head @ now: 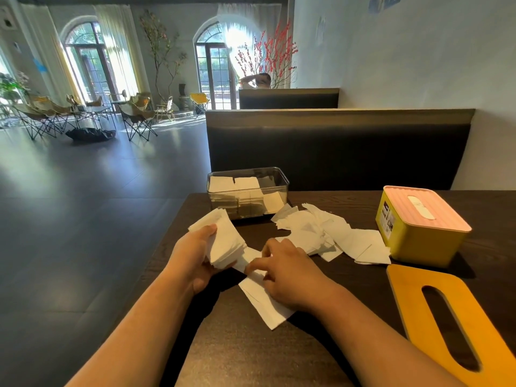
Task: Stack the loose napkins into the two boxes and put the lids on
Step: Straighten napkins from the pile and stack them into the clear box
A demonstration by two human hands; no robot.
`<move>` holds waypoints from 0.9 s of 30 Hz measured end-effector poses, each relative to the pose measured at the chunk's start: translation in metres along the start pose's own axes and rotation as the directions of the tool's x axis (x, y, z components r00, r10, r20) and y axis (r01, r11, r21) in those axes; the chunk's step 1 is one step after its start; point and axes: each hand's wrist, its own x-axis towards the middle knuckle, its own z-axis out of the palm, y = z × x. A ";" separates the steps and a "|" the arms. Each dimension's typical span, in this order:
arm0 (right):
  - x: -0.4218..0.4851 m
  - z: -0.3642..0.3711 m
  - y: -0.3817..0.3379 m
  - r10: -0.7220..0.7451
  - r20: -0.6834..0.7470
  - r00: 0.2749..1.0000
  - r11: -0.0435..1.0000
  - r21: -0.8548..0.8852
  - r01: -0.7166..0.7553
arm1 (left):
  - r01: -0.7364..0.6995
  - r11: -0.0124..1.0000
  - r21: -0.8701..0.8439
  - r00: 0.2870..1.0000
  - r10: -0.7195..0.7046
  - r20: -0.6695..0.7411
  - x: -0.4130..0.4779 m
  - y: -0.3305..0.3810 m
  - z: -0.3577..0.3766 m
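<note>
head view: left hand (195, 255) grips a napkin stack (226, 241); right hand (287, 272) pinches a loose napkin (262, 303) lying on the table (251, 358). clear box (248, 191) stands at the far left corner, directly beyond the left hand, long axis along the far edge.

Left hand (195, 254), right hand (286, 272): seemingly curled

Single wide-angle view, worn at head height. Faces forward and down across the dark table (237, 353) from its near edge. Close range: left hand (195, 255) and right hand (290, 275) at lower centre, reaching in from the bottom edge. Farther off, bench back (335, 152) ahead and room floor (83, 205) at left.
</note>
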 end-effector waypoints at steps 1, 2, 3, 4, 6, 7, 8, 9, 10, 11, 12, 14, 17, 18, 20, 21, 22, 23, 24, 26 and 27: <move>0.001 0.000 0.001 -0.009 0.030 1.000 1.000 -0.010 0.009 | -0.010 1.000 -0.010 1.000 0.010 -0.003 0.000 -0.001 0.000; 0.002 -0.001 0.002 -0.017 0.045 0.999 1.000 -0.022 0.018 | -0.030 0.999 -0.010 1.000 0.030 -0.006 0.000 -0.001 0.002; 0.003 -0.001 0.001 -0.026 0.058 0.998 0.999 -0.041 0.029 | -0.053 0.999 -0.003 0.999 0.053 -0.013 0.001 0.000 0.001; 0.003 -0.002 0.001 -0.030 0.063 0.998 0.997 -0.062 0.034 | -0.071 0.997 0.008 0.997 0.071 -0.019 0.001 -0.001 0.002; 0.002 -0.003 -0.002 -0.046 0.055 0.997 0.995 -0.085 0.050 | -0.095 0.995 0.010 0.995 0.095 -0.030 0.004 -0.002 0.002; 0.001 -0.004 -0.003 -0.053 0.044 0.998 0.994 -0.094 0.057 | -0.101 0.995 0.006 0.995 0.101 -0.028 0.005 -0.003 0.002; 0.000 -0.004 -0.004 -0.062 0.034 0.998 0.993 -0.097 0.065 | -0.105 0.994 0.003 0.994 0.105 -0.026 0.005 -0.003 0.002; -0.001 -0.005 -0.005 -0.071 0.030 0.997 0.993 -0.092 0.073 | -0.112 0.994 0.004 0.993 0.112 -0.028 0.005 -0.004 0.002; -0.002 -0.005 -0.005 -0.080 0.031 0.996 0.993 -0.079 0.082 | -0.124 0.992 0.002 0.992 0.124 -0.033 0.006 -0.004 0.002; -0.003 -0.006 -0.006 -0.091 0.029 0.995 0.994 -0.060 0.093 | -0.135 0.991 0.003 0.990 0.135 -0.035 0.007 -0.004 0.002; -0.004 -0.007 -0.006 -0.104 0.017 0.994 0.994 -0.035 0.104 | -0.146 0.989 0.006 0.989 0.146 -0.033 0.008 -0.004 0.001; -0.004 -0.009 -0.005 -0.122 -0.048 0.991 0.991 0.046 0.124 | -0.156 0.988 0.007 0.988 0.156 -0.023 0.007 -0.003 0.001; -0.005 -0.015 -0.001 -0.067 -0.144 0.987 0.946 0.304 0.108 | -0.170 0.985 0.009 0.985 0.170 -0.009 0.007 -0.004 0.001; -0.007 -0.016 0.000 -0.028 -0.145 0.989 0.903 0.421 0.087 | -0.181 0.983 0.023 0.983 0.181 -0.005 0.006 -0.005 0.001; -0.010 -0.018 0.003 0.034 -0.122 0.992 0.791 0.610 0.048 | -0.212 0.976 0.059 0.977 0.211 0.020 0.003 -0.006 0.002; -0.012 -0.018 0.004 0.056 -0.117 0.992 0.740 0.672 0.037 | -0.230 0.969 0.085 0.973 0.228 0.042 0.001 -0.007 0.003; -0.013 -0.018 0.005 0.081 -0.125 0.989 0.704 0.710 0.032 | -0.254 0.960 0.118 0.966 0.248 0.070 -0.002 -0.007 0.004; -0.013 -0.018 0.007 0.108 -0.142 0.984 0.679 0.733 0.031 | -0.281 0.947 0.154 0.958 0.268 0.102 -0.004 -0.008 0.004; -0.012 -0.018 0.008 0.135 -0.164 0.977 0.659 0.751 0.035 | -0.308 0.931 0.195 0.949 0.287 0.133 -0.005 -0.010 0.004; -0.011 -0.017 0.010 0.178 -0.197 0.964 0.603 0.796 0.052 | -0.373 0.888 0.268 0.922 0.322 0.217 -0.007 -0.013 0.004; -0.010 -0.017 0.010 0.194 -0.205 0.959 0.570 0.820 0.060 | -0.408 0.864 0.294 0.904 0.337 0.262 -0.008 -0.014 0.004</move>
